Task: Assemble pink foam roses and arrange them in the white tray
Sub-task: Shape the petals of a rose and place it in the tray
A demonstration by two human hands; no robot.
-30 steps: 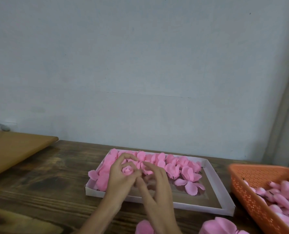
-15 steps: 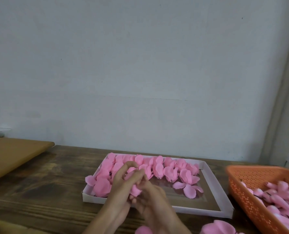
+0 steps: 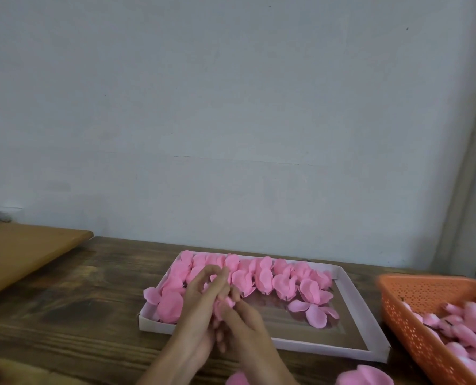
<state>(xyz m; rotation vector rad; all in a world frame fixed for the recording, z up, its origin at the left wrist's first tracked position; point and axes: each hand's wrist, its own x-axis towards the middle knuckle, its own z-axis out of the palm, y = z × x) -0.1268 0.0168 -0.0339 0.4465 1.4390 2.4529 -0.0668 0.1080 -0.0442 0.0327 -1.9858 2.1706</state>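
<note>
A white tray (image 3: 362, 309) lies on the dark wooden table, its back and left side lined with several pink foam roses (image 3: 262, 277). Loose petals (image 3: 313, 312) lie at its right. Over the tray's front left, both hands work one small pink foam rose (image 3: 225, 302). My left hand (image 3: 200, 304) wraps its fingers around it from the left. My right hand (image 3: 245, 326) pinches it from below and the right. Most of the rose is hidden between the fingers.
An orange perforated basket (image 3: 414, 298) with several pink rose buds stands at the right edge. Loose pink petals (image 3: 364, 377) lie at the table's front edge. A lighter wooden board (image 3: 23, 248) sits at the left. A grey wall rises behind the table.
Both hands drew back toward me from over the roses in the tray. The foam rose sank deeper between the fingers, and my right hand now grips it from below.
</note>
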